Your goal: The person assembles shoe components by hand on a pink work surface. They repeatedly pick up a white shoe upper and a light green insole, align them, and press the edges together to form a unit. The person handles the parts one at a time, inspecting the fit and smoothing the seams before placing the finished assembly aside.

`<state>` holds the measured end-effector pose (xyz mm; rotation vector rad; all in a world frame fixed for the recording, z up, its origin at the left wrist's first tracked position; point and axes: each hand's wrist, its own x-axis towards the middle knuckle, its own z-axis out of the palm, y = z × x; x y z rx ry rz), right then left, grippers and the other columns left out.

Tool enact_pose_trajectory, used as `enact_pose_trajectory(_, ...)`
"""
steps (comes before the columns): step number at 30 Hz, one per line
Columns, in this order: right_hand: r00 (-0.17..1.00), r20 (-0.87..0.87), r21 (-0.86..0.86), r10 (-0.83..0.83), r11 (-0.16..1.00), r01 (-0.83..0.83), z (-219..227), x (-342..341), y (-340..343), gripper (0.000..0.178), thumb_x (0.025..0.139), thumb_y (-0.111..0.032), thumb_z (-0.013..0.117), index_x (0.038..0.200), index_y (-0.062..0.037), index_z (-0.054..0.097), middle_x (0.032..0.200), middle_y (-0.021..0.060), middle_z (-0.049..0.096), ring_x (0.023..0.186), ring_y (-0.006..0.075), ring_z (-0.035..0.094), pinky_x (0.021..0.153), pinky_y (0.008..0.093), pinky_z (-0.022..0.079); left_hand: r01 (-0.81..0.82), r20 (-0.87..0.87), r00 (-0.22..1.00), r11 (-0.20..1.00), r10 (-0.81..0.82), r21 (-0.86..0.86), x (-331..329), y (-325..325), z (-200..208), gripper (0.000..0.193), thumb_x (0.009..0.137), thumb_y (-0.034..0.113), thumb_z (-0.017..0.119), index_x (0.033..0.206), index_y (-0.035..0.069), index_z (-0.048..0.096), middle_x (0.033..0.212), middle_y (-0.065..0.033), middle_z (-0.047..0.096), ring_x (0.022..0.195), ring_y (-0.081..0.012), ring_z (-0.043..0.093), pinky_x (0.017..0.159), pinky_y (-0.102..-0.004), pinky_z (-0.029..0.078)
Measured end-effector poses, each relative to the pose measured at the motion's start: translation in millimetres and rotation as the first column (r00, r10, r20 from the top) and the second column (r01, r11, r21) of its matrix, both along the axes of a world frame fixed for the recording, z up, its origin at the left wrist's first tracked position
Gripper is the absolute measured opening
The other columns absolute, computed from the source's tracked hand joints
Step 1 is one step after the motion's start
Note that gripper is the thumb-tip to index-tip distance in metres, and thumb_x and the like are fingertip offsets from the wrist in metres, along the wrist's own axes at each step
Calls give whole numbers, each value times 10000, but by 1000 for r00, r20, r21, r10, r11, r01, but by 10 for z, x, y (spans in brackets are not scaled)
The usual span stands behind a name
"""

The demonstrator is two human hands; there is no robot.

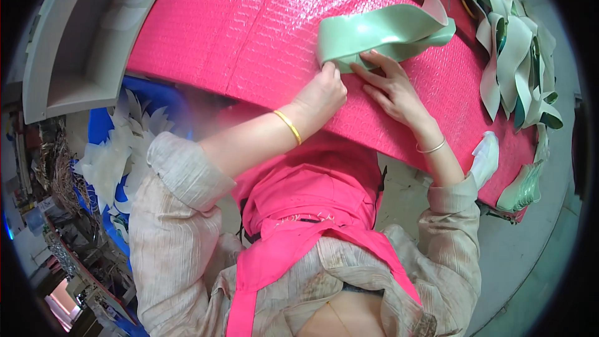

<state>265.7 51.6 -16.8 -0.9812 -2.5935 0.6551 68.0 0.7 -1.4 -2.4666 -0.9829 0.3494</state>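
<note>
A pale green, glossy curved strip (359, 30), looped at its left end and wavy at its right, stands on the pink-covered table in front of me. My left hand (321, 92), with a gold bangle at the wrist, is closed in a pinch at the loop's lower left edge. What lies right between those fingertips is partly hidden. My right hand (396, 90) has its fingers spread, and the foremost fingertips rest against the strip's near lower edge. A thin bangle circles that wrist.
Pink bubble wrap covers the table (249, 37). Several similar pale green strips (515, 56) hang over its right edge, with a stack of green pieces (521, 190) and a white cloth-like item (485, 156) nearer. At left stand a grey curved shelf (68, 43) and a blue container (100, 125) with pale jagged scraps.
</note>
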Motion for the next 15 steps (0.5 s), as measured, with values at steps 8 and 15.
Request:
enact_pose_trajectory(8, 994, 101, 235, 46, 969, -69, 89, -127, -109, 300, 800, -232, 584, 1089, -156, 609, 1267, 94, 453, 1205, 305, 386, 980, 446, 333, -39, 196, 979, 998, 50, -55, -130, 119, 66, 161, 712, 118, 519, 761, 11, 629, 725, -108, 605, 812, -223, 580, 815, -319, 423)
enact_pose_trajectory(15, 929, 341, 482, 144, 822, -305, 739, -146, 183, 82, 677, -109, 557, 723, -81, 495, 686, 37, 535, 734, 203, 545, 706, 323, 432, 1, 687, 724, 997, -54, 77, -82, 89, 207, 267, 717, 162, 581, 889, -42, 558, 882, -162, 600, 956, -288, 575, 960, -410, 386)
